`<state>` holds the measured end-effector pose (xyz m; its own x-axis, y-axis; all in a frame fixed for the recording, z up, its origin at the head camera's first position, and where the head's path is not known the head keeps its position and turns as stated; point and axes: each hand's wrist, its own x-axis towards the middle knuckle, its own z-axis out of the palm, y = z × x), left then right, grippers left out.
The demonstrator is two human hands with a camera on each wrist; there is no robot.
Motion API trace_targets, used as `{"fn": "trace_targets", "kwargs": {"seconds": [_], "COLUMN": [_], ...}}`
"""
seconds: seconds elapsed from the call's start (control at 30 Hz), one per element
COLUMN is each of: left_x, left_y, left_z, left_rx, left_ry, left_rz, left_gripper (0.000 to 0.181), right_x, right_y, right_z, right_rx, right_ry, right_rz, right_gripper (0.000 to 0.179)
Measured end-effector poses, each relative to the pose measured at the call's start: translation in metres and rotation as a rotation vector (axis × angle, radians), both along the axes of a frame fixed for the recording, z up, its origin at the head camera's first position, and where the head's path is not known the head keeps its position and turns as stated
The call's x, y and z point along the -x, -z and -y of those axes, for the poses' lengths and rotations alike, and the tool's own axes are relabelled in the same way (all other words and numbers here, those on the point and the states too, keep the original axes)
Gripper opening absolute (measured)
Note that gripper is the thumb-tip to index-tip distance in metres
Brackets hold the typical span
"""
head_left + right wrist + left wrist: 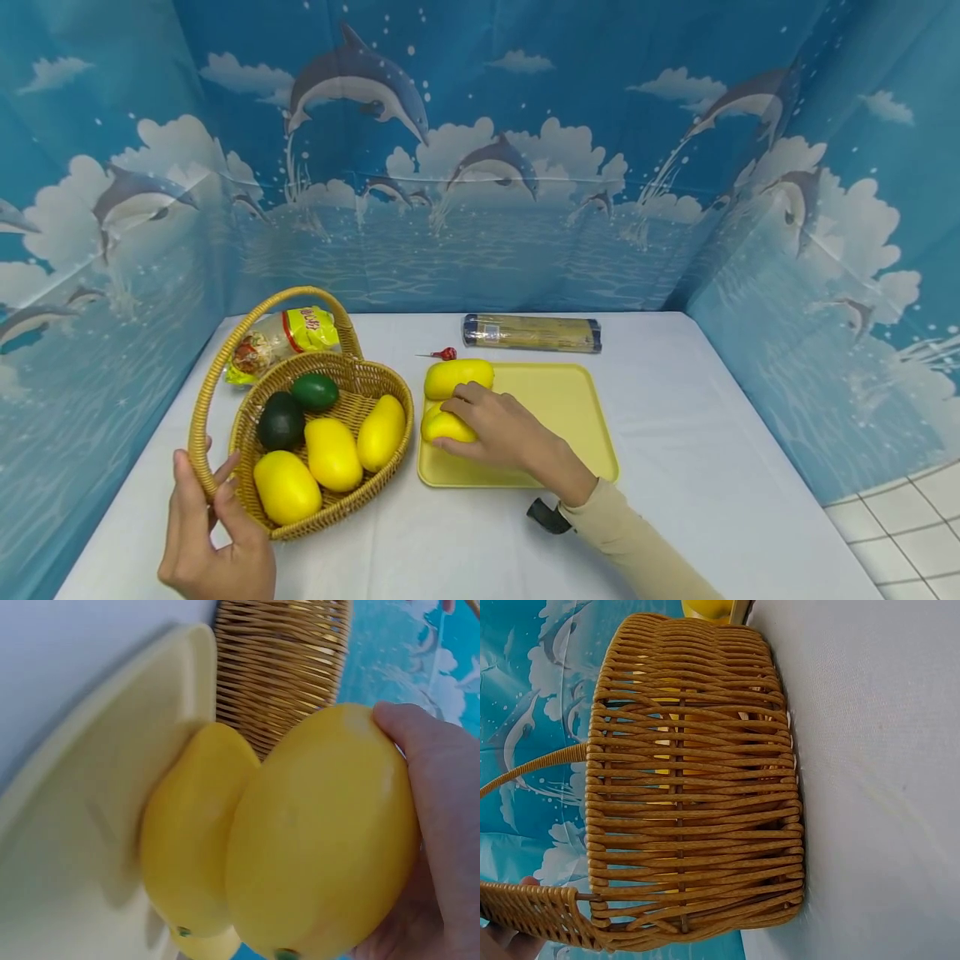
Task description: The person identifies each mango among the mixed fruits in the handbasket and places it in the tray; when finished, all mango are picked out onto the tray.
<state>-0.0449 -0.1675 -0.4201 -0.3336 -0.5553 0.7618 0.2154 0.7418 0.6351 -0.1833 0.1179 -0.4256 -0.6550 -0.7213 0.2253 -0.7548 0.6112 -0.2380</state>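
The left hand [213, 567] grips a basket [347, 410] beside a red-lettered bag [309, 332].

Bright, diffuse light fills the head view, washing the white cloth-covered counter [712, 433] evenly and leaving only faint, soft-edged shadows. Wide-angle distortion makes the blue dolphin-printed curtain [480, 225] splay outward at both sides. The left wrist view is dimmer; the brown woven wicker basket [690, 787] looks fairly crisp, with a grey shadow by its base. In the right wrist view, the pale yellow plastic tray [90, 825] blurs softly, while weak sheen marks the large, oval yellow fruit [322, 825].
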Motion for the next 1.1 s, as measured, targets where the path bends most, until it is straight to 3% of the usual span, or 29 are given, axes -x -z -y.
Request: {"fn": "trace_targets", "kwargs": {"seconds": [0.27,0.6,0.77,1.1], "left_x": [0.001,-0.001,0.002,0.003], "left_y": [0.0,0.001,0.0,0.0], "left_z": [0.0,0.001,0.0,0.001], "left_rx": [0.005,0.004,0.013,0.015], "left_ry": [0.008,0.006,0.032,0.031], "left_rz": [-0.006,0.015,-0.044,-0.033], "left_gripper": [0.043,0.045,0.042,0.042], "right_x": [-0.004,-0.01,-0.012,-0.012], "right_y": [0.013,0.02,0.025,0.034], "right_z": [0.003,0.01,0.012,0.015], "right_rx": [-0.045,-0.166,-0.171,-0.169], "right_ry": [-0.069,-0.064,-0.063,-0.067], "right_rz": [-0.123,-0.277,-0.292,-0.273], "right_gripper": [0.045,0.044,0.045,0.052]}}
